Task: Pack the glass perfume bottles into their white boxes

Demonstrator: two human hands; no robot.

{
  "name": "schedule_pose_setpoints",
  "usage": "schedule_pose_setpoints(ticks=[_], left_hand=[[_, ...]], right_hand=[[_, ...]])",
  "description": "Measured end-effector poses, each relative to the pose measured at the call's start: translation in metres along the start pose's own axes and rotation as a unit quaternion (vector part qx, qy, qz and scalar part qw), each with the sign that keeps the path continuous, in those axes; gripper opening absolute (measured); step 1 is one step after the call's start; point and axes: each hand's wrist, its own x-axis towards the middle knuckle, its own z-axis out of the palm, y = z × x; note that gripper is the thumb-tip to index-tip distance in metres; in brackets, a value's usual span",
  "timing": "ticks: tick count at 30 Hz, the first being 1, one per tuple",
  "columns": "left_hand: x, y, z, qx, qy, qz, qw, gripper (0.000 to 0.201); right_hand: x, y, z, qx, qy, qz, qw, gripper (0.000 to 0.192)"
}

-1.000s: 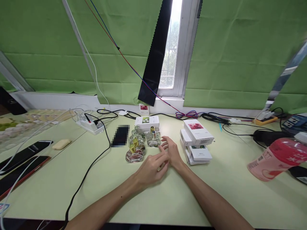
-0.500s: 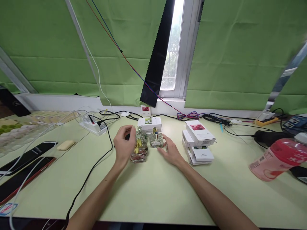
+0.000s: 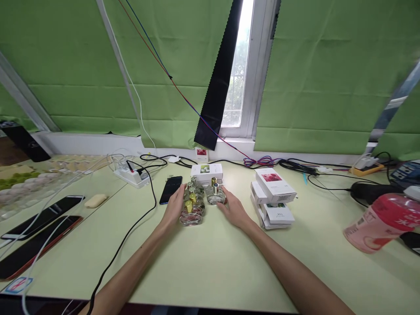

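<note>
Several clear glass perfume bottles [image 3: 191,217] with gold or silver necks stand upright in a row running away from me. My left hand [image 3: 173,209] lies along the left side of that row, its fingers stretched out and partly hidden by the bottles. Just right of the row are more perfume bottles [image 3: 215,196], one close behind another. At their right side rests my right hand [image 3: 233,209], thumb and fingers apart, the fingertips at the glass. Behind the bottles is a white box [image 3: 210,174] with a flower picture.
White boxes [image 3: 274,186] are stacked to the right. A phone [image 3: 170,189] lies beyond my left hand. More phones [image 3: 42,217], a power strip [image 3: 131,175] and egg trays [image 3: 29,186] are at the left. A pink bottle [image 3: 377,223] stands far right; a black cable [image 3: 131,228] crosses the table.
My left hand has come down from its raised, curled pose to the left side of the bottle row, uncovering the phone behind. The right hand stays by the right bottles.
</note>
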Motion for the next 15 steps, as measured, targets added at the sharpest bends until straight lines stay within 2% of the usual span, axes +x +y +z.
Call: schedule_pose_setpoints(ticks=[4,10,13,15], left_hand=[[0.002,0.003,0.005,-0.036,-0.021,-0.015,0.999,0.059],[-0.005,0.005,0.009,-0.077,-0.006,-0.083,0.994,0.057],[-0.009,0.005,0.013,-0.121,-0.021,-0.098,0.988,0.058],[-0.010,0.004,0.016,-0.153,-0.011,-0.100,0.983,0.057]], right_hand=[[-0.001,0.000,0.002,-0.019,-0.004,-0.002,1.000,0.068],[-0.001,0.003,0.007,-0.061,0.003,-0.012,0.998,0.064],[-0.001,0.004,0.009,-0.063,0.014,-0.021,0.998,0.061],[-0.002,0.005,0.010,-0.060,0.019,-0.021,0.998,0.059]])
